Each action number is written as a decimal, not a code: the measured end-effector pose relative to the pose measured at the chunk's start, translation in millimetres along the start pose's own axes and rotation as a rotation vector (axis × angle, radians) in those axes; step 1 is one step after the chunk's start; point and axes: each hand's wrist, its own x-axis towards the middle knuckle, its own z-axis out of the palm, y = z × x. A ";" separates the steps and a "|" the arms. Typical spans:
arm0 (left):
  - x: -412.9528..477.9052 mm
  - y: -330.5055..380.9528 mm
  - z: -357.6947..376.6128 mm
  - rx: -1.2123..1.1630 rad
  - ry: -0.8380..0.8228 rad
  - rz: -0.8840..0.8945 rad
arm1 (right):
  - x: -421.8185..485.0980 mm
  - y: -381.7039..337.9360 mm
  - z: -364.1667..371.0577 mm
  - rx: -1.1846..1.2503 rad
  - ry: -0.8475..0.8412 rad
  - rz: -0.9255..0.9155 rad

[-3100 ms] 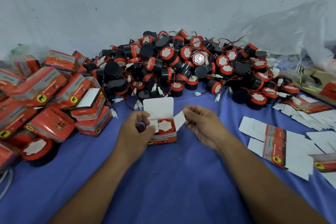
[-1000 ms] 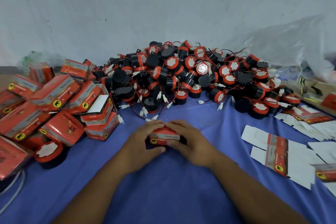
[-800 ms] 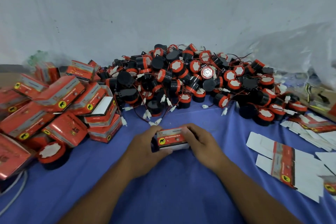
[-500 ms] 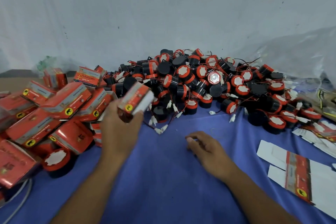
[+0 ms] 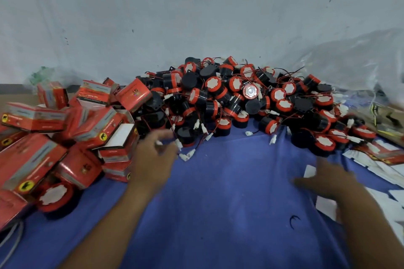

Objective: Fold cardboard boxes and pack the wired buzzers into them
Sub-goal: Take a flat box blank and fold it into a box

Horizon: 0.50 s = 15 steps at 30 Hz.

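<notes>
Left hand (image 5: 153,159), fingers loose, by the buzzer pile (image 5: 236,98); right hand (image 5: 330,181) (blurred, outspread) over flat blanks (image 5: 325,206).

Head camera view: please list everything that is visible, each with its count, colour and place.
buzzers: a big pile, too many to count, black with red rings and white tops, back centre against the wall
single buzzer: one, same colours, front left beside the boxes
closed boxes: a heap, red, left side
flat box blanks: several, white and red, right side
cloth: one, blue, covering the table
plastic sheet: clear, back right
cable: grey, bottom left corner
wall: pale grey, behind
left hand: blurred, empty, near the white plugs
right hand: blurred, fingers spread, over the blanks
</notes>
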 end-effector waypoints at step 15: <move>-49.6 -10.6 28.6 -0.217 -0.617 -0.005 | -62.1 -86.1 14.5 0.969 0.209 -0.633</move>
